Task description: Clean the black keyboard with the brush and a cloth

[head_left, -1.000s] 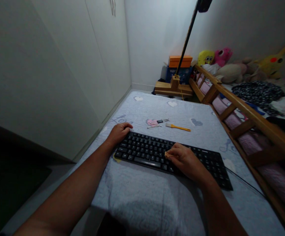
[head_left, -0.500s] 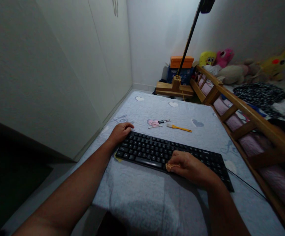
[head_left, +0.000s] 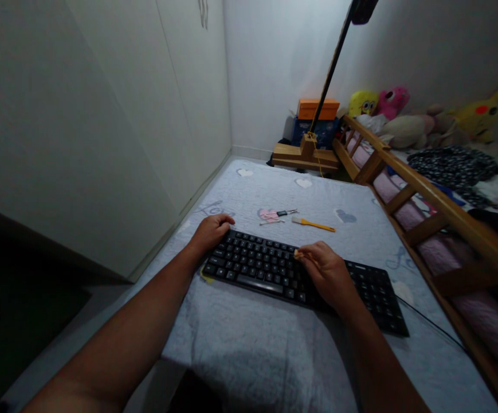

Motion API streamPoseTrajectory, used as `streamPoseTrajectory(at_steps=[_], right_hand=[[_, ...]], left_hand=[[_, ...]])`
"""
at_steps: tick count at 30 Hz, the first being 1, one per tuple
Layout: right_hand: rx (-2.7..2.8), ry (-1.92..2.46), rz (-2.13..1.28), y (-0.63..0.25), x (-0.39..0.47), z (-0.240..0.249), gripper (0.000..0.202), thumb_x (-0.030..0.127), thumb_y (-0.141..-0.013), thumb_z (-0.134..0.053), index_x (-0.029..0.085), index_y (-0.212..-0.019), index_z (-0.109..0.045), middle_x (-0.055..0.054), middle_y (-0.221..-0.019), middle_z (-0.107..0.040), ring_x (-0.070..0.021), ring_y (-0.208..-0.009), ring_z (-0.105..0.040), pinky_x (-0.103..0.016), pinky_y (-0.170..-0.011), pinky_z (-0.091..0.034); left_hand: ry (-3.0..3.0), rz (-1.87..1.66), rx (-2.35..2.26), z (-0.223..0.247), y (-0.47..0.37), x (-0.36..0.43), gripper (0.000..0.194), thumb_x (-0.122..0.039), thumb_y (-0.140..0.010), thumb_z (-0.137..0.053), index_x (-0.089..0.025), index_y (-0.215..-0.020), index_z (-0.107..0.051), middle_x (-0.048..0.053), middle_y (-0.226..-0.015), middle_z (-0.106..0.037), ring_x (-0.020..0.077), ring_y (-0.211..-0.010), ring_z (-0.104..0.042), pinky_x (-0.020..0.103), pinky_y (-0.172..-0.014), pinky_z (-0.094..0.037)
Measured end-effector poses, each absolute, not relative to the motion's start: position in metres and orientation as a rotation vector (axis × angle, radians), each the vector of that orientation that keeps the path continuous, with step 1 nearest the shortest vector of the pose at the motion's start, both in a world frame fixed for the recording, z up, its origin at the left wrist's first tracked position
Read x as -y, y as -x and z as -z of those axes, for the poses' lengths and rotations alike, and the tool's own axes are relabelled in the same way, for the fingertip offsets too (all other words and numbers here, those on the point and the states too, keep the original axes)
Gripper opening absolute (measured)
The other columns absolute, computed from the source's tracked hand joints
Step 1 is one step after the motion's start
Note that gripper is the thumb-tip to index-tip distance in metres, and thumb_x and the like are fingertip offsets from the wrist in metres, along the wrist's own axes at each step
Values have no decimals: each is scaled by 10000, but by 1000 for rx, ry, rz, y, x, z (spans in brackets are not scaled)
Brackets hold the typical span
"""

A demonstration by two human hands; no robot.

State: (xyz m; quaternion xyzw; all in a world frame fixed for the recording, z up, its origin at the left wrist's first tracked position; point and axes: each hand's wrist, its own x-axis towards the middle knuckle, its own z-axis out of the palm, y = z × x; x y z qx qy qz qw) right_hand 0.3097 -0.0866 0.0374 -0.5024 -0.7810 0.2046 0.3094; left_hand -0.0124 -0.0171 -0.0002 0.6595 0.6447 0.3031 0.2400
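A black keyboard (head_left: pixel 253 261) lies at a slant on the light blue bedcover. My left hand (head_left: pixel 211 232) is closed on its far left corner, with some of the fingers hidden. Between the fingers of my right hand (head_left: pixel 324 267) is a small crumpled tan cloth (head_left: pixel 299 254), pinched against the far rows of keys right of the middle. This hand hides part of the keys beneath it. Beyond the keyboard lie a yellow-handled brush (head_left: pixel 315 224) and a few thin tools (head_left: pixel 278 214), one with a dark grip.
A cable (head_left: pixel 431 323) runs from the keyboard's right side. A wooden bed rail (head_left: pixel 442 198) borders the right, with plush toys behind it. Pale cabinet doors (head_left: pixel 145 115) stand at left. A dark pole (head_left: pixel 332 66) on a wooden base (head_left: pixel 304 152) rises at the back.
My right hand has moved the cloth from the keyboard's near edge up to its far rows. The left hand and the keyboard have stayed in place.
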Motion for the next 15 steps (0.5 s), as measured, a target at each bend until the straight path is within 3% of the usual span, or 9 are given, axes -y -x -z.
streamPoseTrajectory(at_steps=[7,15], right_hand=[[2135,1404,-378,-305,75,-19,153,217,-949,-548,209,-944,-701,-67,-939,-653,-212,-869,-643,-331,-824,-505],[2210,1384,-504,-301,85,-29,125,196,-944,-580,194,-921,-703,-54,-921,-652,-200,-842,-652,-316,-783,-507]], left_hand=[[-1797,-832,-1771,0,12,17,383,-324,-748,-463,-169,-941,-756,62,-913,-756,252,-877,-676,361,-870,-492],[-1801,-830,-1764,1,13,17,385,-323,-755,-454,-165,-942,-750,55,-846,-742,239,-822,-669,351,-813,-495]])
